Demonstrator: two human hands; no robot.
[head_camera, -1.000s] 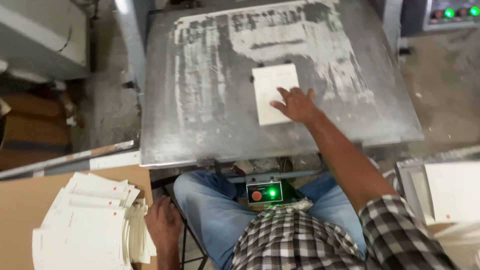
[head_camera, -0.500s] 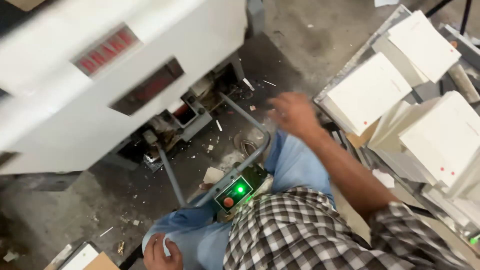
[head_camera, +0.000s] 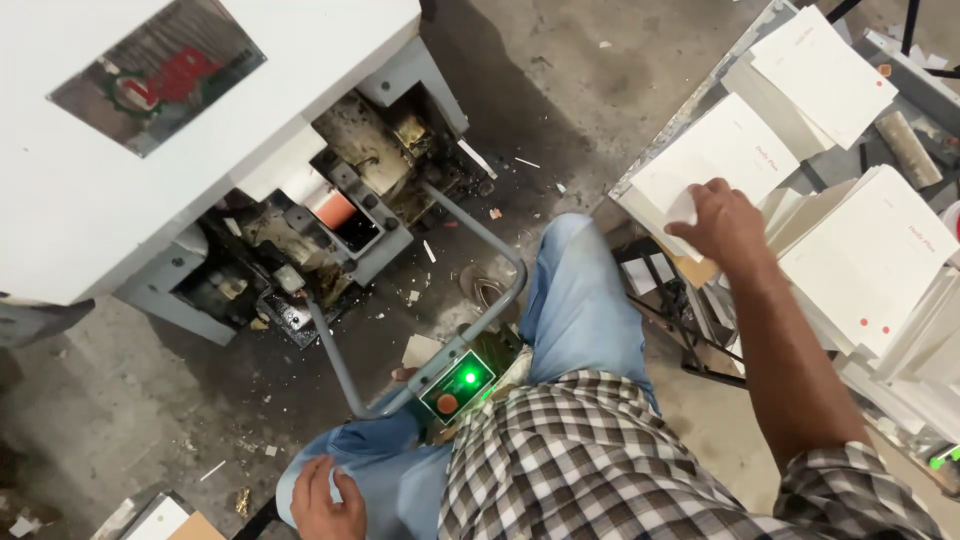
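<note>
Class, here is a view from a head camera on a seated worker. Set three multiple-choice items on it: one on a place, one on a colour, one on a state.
1. Where does the right hand rest?
A. on a stack of white sheets
B. on the control box
C. on the floor

2. What colour is the lit lamp on the control box?
A. blue
B. green
C. white

3. What does the left hand do?
A. lifts a sheet
B. presses a button
C. lies on the person's thigh, holding nothing

Answers: 1 A, the fingers lie on the sheet's corner. 2 B, the lamp glows green above an orange button. 3 C, it lies against the blue jeans with nothing in its grip.
</note>
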